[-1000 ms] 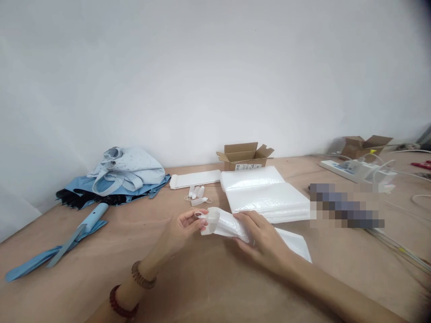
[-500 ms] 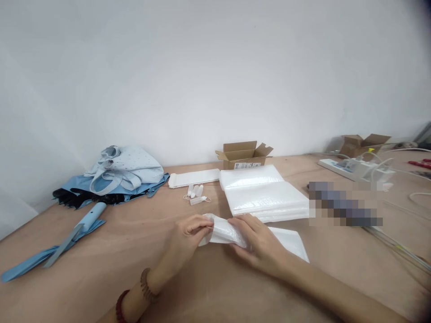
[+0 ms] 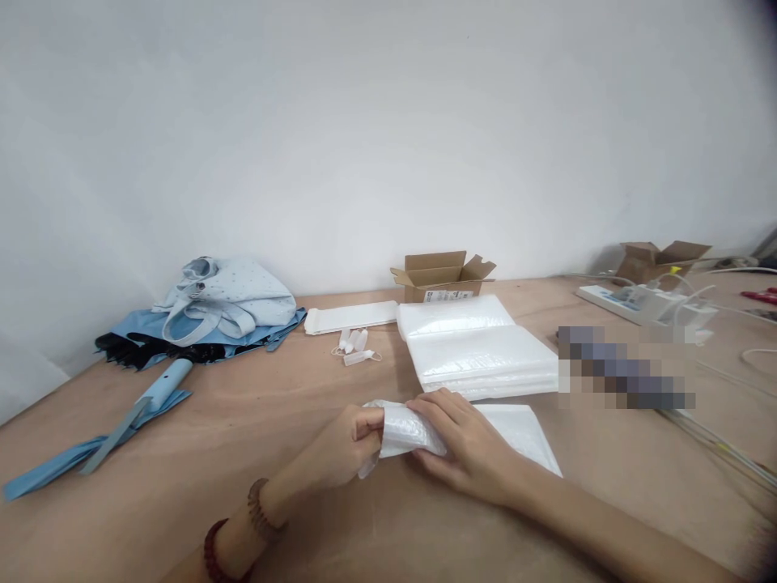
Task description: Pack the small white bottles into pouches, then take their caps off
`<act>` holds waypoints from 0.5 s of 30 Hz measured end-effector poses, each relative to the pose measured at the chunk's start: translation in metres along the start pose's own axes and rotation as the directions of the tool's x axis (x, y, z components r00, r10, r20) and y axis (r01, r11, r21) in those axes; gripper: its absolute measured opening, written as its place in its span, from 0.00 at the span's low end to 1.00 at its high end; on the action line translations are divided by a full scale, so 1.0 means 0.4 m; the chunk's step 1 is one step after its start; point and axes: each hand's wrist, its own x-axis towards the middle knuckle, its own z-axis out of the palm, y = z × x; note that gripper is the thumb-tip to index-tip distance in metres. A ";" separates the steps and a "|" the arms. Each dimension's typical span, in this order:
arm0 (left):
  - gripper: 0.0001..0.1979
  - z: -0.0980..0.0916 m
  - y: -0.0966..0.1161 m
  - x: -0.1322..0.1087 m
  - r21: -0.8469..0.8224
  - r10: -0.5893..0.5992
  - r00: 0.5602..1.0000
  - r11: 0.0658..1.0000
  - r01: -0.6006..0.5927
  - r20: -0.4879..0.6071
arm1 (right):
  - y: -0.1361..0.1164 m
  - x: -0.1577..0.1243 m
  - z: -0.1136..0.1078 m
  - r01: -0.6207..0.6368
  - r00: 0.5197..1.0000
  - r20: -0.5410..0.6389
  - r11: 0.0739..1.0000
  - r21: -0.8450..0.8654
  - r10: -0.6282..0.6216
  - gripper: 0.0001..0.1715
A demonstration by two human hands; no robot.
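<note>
My right hand (image 3: 461, 445) wraps round a bubble wrap bag (image 3: 408, 429), thumb below and fingers on top. The bag lies across the table in front of me, and its flat end shows to the right of that hand. At its left end, the mouth is rounded open. My left hand (image 3: 347, 441) is closed there, its fingertips tucked into the mouth. The bag hides those tips, so I cannot make out what they hold. Farther back lie several small clear plastic bottles (image 3: 355, 344), just beyond a stack of bubble wrap bags' left side (image 3: 479, 356).
Behind are flat white packets (image 3: 350, 317) and an open cardboard box (image 3: 443, 278). On the left lie an open blue umbrella (image 3: 163, 385) and a pale blue cloth bag (image 3: 243, 295). A power strip (image 3: 613, 301), cables and a second box (image 3: 659, 261) occupy the right.
My left hand has gone from pinching the bag's edge to having its fingertips inside the mouth. The bag's left end has dipped and opened rounder. My right hand keeps its grip.
</note>
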 end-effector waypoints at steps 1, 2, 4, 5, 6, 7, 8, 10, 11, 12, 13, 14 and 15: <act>0.11 -0.006 -0.001 0.002 -0.050 -0.017 1.000 0.999 0.018 0.006 | 0.000 0.000 -0.001 -0.005 1.000 0.001 1.000 -0.003 0.005 0.26; 0.12 -0.013 -0.004 0.004 -0.102 -0.037 0.999 0.994 0.037 -0.005 | 0.001 -0.001 -0.003 -0.011 1.000 -0.001 1.000 -0.009 0.011 0.27; 0.14 -0.033 -0.010 0.009 -0.180 -0.095 0.988 0.981 0.072 -0.119 | 0.004 -0.002 -0.005 -0.027 1.000 -0.007 0.999 -0.025 0.027 0.27; 0.15 -0.046 -0.013 0.011 -0.192 -0.126 0.968 0.978 0.084 -0.219 | 0.006 -0.003 -0.005 -0.034 0.999 -0.011 0.999 -0.033 0.034 0.27; 0.16 -0.060 -0.016 0.013 -0.184 -0.152 0.933 0.978 0.095 -0.328 | 0.007 -0.004 -0.005 -0.040 0.999 -0.015 0.998 -0.040 0.039 0.27; 0.17 -0.074 -0.019 0.014 -0.163 -0.169 0.891 0.981 0.109 -0.421 | 0.008 -0.004 -0.005 -0.043 0.999 -0.019 0.998 -0.045 0.042 0.28; 0.19 -0.086 -0.022 0.015 -0.143 -0.185 0.860 0.981 0.132 -0.476 | 0.009 -0.004 -0.005 -0.045 0.999 -0.021 0.998 -0.048 0.044 0.28; 0.24 -0.104 -0.027 0.013 -0.163 -0.264 0.854 0.964 0.212 -0.448 | 0.007 -0.004 -0.004 -0.044 0.999 -0.018 0.998 -0.047 0.043 0.28; 0.27 -0.108 -0.030 0.012 -0.198 -0.325 0.871 0.943 0.268 -0.369 | 0.005 -0.004 -0.003 -0.045 0.999 -0.010 0.998 -0.043 0.045 0.28; 0.28 -0.108 -0.033 0.010 -0.230 -0.379 0.886 0.918 0.323 -0.267 | 0.003 -0.003 -0.003 -0.047 0.999 -0.001 0.998 -0.036 0.047 0.28; 0.28 -0.105 -0.036 0.007 -0.246 -0.413 0.894 0.897 0.367 -0.172 | 0.002 -0.003 -0.003 -0.047 0.999 0.004 0.998 -0.029 0.047 0.28; 0.27 -0.100 -0.039 0.005 -0.244 -0.419 0.902 0.889 0.386 -0.101 | 0.000 -0.004 -0.004 -0.044 0.999 0.004 0.999 -0.022 0.044 0.29; 0.25 -0.093 -0.042 0.003 -0.231 -0.406 0.912 0.894 0.385 -0.055 | -0.001 -0.004 -0.005 -0.036 0.999 0.000 0.999 -0.017 0.036 0.29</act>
